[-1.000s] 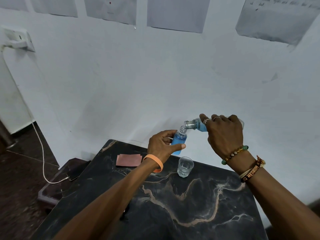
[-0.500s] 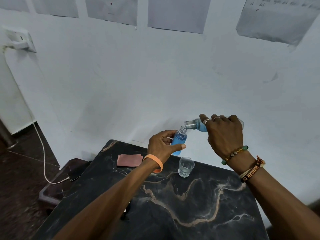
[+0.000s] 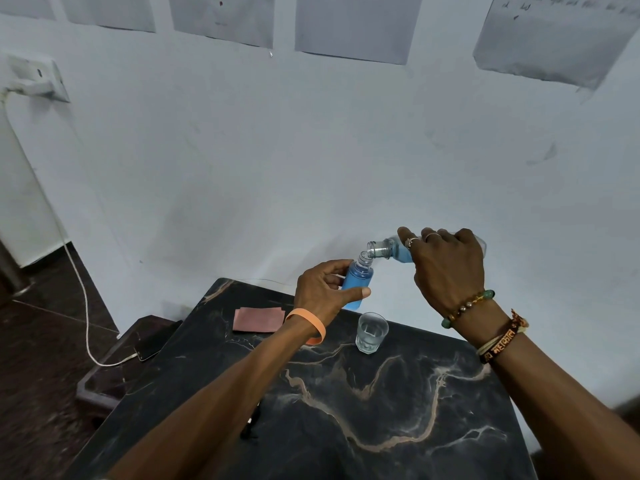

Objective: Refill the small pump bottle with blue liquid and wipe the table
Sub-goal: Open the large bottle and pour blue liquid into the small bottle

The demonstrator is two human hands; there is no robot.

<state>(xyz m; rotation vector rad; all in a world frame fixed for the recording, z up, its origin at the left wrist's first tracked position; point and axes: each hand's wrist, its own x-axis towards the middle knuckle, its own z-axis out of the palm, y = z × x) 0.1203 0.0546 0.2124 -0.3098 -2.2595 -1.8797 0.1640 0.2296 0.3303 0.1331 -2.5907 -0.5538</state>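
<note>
My left hand [image 3: 323,289] grips a small clear bottle [image 3: 357,284], uncapped and nearly full of blue liquid, held upright above the far edge of the black marble table [image 3: 381,427]. My right hand [image 3: 446,268] holds a larger clear bottle [image 3: 389,250] tipped on its side, its open mouth touching the small bottle's neck. Blue liquid lies in the larger bottle's lower half. A pink cloth [image 3: 258,319] lies flat on the table's far left. A dark object, perhaps the pump top [image 3: 251,426], lies under my left forearm, mostly hidden.
A small glass [image 3: 371,332] with clear liquid stands on the table just below the bottles. A phone [image 3: 152,346] on a white charging cable [image 3: 83,306] rests on a low dark stand left of the table. The white wall is right behind the table.
Both hands and both bottles have stayed in the same pouring position; only the view has shifted slightly.
</note>
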